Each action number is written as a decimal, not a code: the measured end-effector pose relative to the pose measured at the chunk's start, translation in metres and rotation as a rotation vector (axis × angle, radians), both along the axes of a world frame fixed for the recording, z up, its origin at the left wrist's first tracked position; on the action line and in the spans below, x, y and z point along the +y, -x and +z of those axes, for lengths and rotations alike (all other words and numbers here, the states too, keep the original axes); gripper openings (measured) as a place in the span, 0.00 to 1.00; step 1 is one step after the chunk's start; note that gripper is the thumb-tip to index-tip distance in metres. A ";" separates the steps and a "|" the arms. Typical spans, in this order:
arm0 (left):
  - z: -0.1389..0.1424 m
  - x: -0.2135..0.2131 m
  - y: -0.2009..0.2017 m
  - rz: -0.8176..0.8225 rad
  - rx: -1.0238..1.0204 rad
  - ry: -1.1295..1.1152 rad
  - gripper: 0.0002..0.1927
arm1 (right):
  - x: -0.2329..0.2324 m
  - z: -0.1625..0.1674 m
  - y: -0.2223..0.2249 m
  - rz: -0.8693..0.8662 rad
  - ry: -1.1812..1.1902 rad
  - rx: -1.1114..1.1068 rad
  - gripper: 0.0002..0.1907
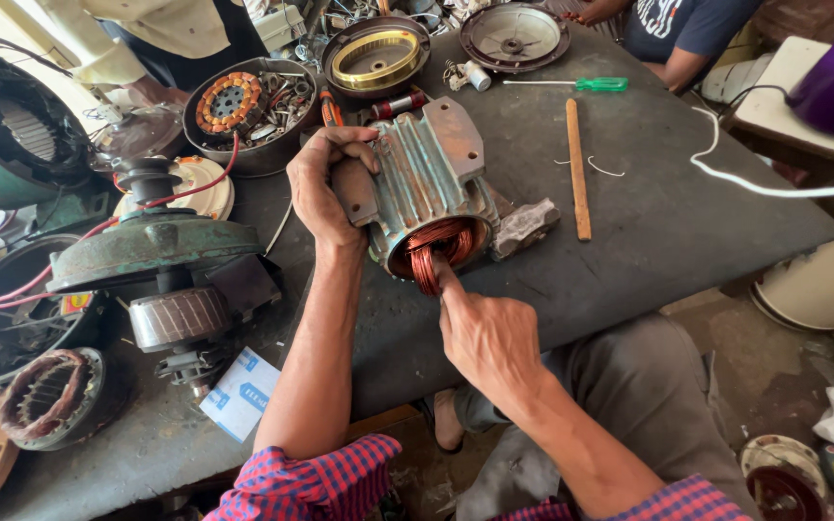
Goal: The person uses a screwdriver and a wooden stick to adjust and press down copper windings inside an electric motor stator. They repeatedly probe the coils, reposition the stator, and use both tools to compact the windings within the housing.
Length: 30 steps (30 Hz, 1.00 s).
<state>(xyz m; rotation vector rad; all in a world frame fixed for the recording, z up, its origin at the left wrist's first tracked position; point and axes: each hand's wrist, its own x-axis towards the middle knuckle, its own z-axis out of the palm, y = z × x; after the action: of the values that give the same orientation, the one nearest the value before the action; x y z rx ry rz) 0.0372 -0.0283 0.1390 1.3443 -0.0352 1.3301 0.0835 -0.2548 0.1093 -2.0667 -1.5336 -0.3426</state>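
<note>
Cluttered repair bench [629, 222] with a dark grey top, motor parts piled everywhere, so I'm using the motor housing as the reference for everything else. That motor housing [427, 183] is a ribbed, teal-painted stator body lying on its side near the middle of the bench, open end facing the camera, copper windings [436, 246] showing inside.

Left of the housing there's a big greenish fan motor assembly [152, 256] with red wires trailing off it, and behind and left of it a dark bowl [243, 111] holding a small orange-wound stator and loose bits. Straight behind the housing sits a round pan with a brass-coloured ring [375, 58], and behind-right a grey end cover [514, 37].

Left hand [325, 183] is clamped around the housing's left side, fingers curled over the top edge, gripping it. Right hand [485, 333] comes in from the front, fingers bunched and pinching into the copper windings at the open mouth.

Right of the housing: a wooden stick [577, 169], and beyond that a green-handled screwdriver [581, 84]. A lump of grey rag or putty [525, 227] touches the housing's right side.
</note>
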 end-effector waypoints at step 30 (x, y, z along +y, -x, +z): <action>-0.010 0.001 -0.002 0.062 0.019 0.026 0.26 | 0.010 -0.012 -0.008 -0.039 0.206 0.256 0.35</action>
<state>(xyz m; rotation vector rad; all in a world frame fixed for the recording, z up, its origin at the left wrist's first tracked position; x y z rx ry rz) 0.0394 -0.0269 0.1288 1.3452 0.0369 1.3657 0.0911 -0.2445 0.0976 -2.2002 -1.4236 0.0693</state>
